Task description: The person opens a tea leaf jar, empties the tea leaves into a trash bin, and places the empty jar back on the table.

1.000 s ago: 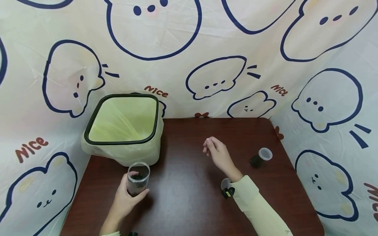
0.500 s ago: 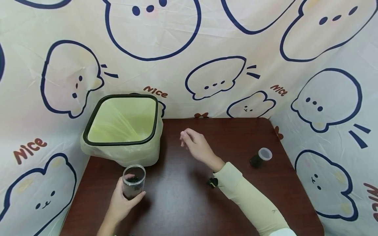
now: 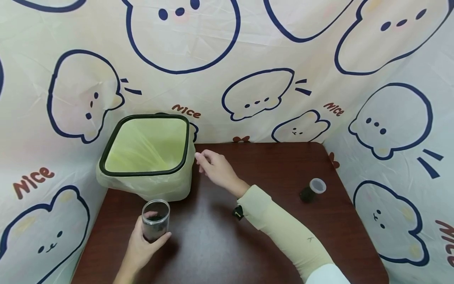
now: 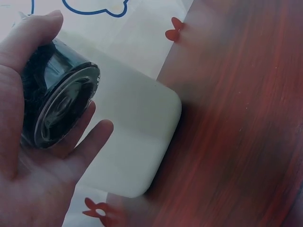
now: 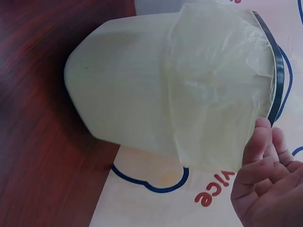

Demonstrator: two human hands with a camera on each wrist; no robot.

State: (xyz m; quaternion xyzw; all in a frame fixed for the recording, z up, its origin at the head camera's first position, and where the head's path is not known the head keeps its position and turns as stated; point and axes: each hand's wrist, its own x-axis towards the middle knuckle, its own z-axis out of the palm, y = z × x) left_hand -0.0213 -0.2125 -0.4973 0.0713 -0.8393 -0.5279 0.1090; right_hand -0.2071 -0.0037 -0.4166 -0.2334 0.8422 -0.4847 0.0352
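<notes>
My left hand (image 3: 140,244) grips a clear cup (image 3: 156,223) round its side, thumb on the right, in front of the bin. In the left wrist view the cup (image 4: 61,99) shows its round base and dark contents; two fingers extend past it. My right hand (image 3: 216,167) is beside the right wall of a pale green bin (image 3: 166,189), fingers curled and thumb against the forefinger. The right wrist view has this hand (image 5: 270,175) near the bin's dark rim (image 5: 279,75); nothing shows between its fingertips, and whether they touch the bin liner (image 5: 213,94) is unclear.
A small container (image 3: 307,194) with dark contents and a whitish translucent lid (image 3: 317,185) is at the right of the brown table (image 3: 269,165). A printed cloth (image 3: 205,90) hangs behind the table and along its sides.
My right hand has travelled left across the table to the bin, fingers still curled. The left hand and its cup have shifted slightly left and down in the head view.
</notes>
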